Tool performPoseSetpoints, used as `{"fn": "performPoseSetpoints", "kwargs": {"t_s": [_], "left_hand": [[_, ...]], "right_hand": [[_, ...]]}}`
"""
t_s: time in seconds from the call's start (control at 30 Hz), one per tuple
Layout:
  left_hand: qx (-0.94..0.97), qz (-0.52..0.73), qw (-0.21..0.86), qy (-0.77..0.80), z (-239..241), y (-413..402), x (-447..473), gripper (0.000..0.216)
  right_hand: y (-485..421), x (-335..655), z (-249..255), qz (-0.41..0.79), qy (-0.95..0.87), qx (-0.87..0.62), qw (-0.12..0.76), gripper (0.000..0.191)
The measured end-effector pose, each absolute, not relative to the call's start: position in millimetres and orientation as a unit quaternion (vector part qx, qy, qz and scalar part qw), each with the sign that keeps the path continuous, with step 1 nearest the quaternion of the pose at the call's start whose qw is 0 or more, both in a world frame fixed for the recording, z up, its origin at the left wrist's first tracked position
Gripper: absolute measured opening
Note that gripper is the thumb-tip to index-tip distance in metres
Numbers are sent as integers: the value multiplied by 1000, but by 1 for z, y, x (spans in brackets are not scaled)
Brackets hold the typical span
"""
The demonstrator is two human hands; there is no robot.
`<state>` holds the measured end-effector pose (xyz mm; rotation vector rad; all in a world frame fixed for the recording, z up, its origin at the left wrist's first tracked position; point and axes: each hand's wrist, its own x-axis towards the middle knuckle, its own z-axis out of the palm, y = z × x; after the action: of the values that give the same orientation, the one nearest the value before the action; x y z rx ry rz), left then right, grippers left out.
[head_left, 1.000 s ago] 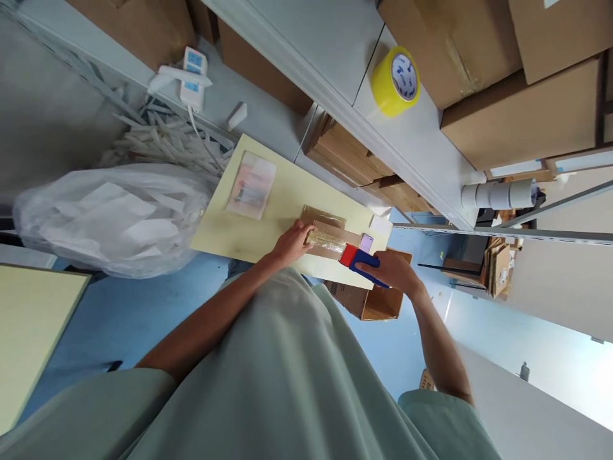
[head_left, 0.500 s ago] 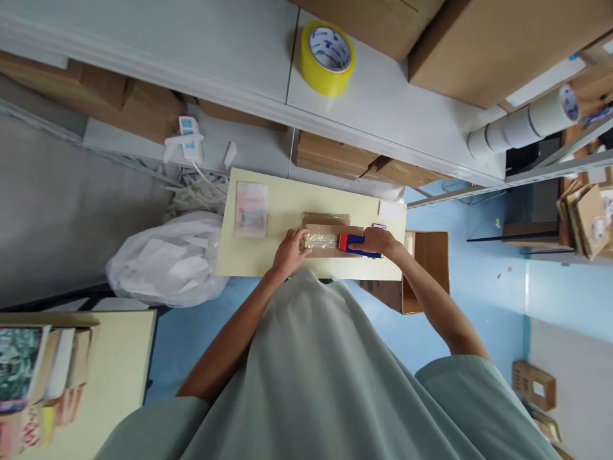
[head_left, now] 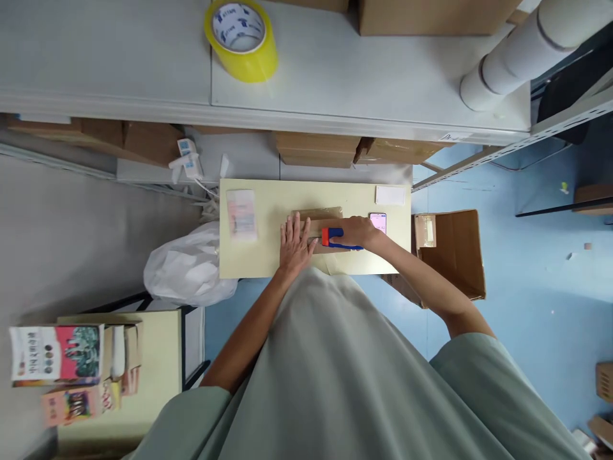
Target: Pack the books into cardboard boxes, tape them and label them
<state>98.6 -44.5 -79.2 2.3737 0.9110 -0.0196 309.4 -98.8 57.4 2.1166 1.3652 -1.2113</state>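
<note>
A small brown cardboard parcel (head_left: 320,214) lies on a pale yellow table (head_left: 268,255). My left hand (head_left: 294,243) lies flat on the parcel's left end, fingers spread. My right hand (head_left: 354,231) is wrapped round the blue handle of a red-and-blue tape dispenser (head_left: 335,237), which sits on top of the parcel just right of my left hand. A phone (head_left: 378,222) with a lit screen lies beside my right wrist.
A clear-wrapped packet (head_left: 241,214) and a white label (head_left: 390,195) lie on the table. Yellow tape roll (head_left: 242,38) and white rolls (head_left: 512,57) on the grey shelf above. Open carton (head_left: 454,252) to the right, white plastic bag (head_left: 186,271) to the left, books (head_left: 57,354) on a second table.
The view swung to look straight down. My right hand drew the dispenser leftwards along the parcel. My left hand went from gripping the parcel's end to lying flat on it.
</note>
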Motion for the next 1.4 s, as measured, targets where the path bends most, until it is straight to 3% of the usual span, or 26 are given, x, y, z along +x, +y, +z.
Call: {"fn": "performPoseSetpoints", "kwargs": {"t_s": [0.23, 0.47, 0.9, 1.23, 1.4], "left_hand": [[911, -25, 232, 340, -84, -45, 95, 76], [909, -19, 234, 345, -86, -46, 98, 77], [910, -26, 234, 342, -84, -46, 97, 79], [916, -23, 227, 329, -90, -43, 88, 79], [921, -35, 204, 329, -90, -39, 70, 79]], "right_hand": [[-126, 359, 64, -458, 483, 725, 177, 63], [-168, 423, 71, -466, 442, 740, 198, 63], [-166, 387, 14, -382, 450, 786, 185, 58], [-167, 339, -12, -326, 481, 800, 151, 24], [-177, 303, -35, -359, 454, 802, 148, 30]]}}
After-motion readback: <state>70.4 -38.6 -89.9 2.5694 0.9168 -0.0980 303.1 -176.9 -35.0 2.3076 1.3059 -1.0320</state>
